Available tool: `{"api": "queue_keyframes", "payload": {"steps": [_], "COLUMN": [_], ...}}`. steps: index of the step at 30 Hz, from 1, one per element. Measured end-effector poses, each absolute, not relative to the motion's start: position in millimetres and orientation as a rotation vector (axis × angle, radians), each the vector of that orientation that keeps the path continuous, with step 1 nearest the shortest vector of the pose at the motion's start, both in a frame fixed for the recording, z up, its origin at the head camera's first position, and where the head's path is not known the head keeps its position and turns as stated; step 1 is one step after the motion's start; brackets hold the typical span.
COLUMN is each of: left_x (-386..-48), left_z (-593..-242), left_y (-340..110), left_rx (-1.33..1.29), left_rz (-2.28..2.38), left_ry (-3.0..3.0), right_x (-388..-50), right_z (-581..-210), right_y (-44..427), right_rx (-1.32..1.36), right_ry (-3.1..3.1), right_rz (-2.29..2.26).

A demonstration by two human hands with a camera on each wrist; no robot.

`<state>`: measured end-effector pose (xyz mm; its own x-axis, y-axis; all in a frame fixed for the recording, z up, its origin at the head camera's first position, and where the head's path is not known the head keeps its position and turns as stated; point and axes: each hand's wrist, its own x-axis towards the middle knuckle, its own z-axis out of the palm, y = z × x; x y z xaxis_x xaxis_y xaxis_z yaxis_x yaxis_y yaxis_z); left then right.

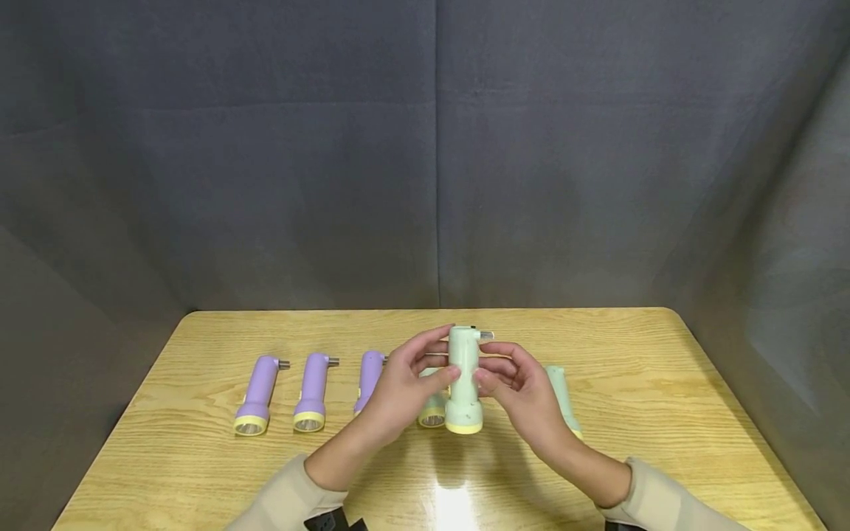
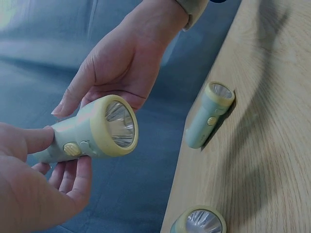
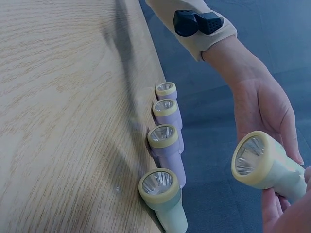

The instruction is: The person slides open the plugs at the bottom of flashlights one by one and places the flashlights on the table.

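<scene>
Reflectors [image 3: 157,183], silvery and ribbed, sit recessed within the yellow rims [image 3: 159,198] of the flashlights [image 3: 172,218]. Held flashlight [image 1: 464,369]: pale green body, raised above the table [image 1: 664,383] at centre, nearly upright with its lens end down; metal prongs [image 1: 487,335] project from its top toward the right, and a ribbed yellow switch [image 2: 72,149] shows in the left wrist view. Left hand [image 1: 408,380] and right hand [image 1: 524,391] both grip it from opposite sides, thumbs on the near face, fingers bent behind. Three purple flashlights [image 1: 260,387] lie in a row at left, prongs pointing right, yellow rims toward the near side. A second pale green flashlight [image 1: 433,413] lies partly hidden behind the left hand and the raised one; a third pale green flashlight [image 1: 561,391] lies beyond the right hand, partly covered by it. Bare wood extends along the far edge [image 1: 564,313], behind which hangs a dark curtain [image 1: 319,184], and a broad stretch lies between the last flashlight and the right edge [image 1: 736,413]; the near strip carries shadows and a bright patch of glare [image 1: 454,509].
</scene>
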<state>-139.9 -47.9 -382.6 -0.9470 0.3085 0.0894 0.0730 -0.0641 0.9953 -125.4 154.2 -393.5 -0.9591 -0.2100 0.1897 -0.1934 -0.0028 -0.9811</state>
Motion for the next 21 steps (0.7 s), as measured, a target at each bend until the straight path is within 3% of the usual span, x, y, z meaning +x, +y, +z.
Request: {"api": "queue_keyframes", "payload": {"steps": [21], "left_x": [-144], "left_z": [-379], "left_y": [-45], "left_rx": [0.224], "left_rz": [2.227], "left_ry": [2.004], "right_x": [-114], "right_z": [-406], "right_y": [160], "right_rx": [-1.011], "right_ry": [2.284], "right_rz": [-1.982]}}
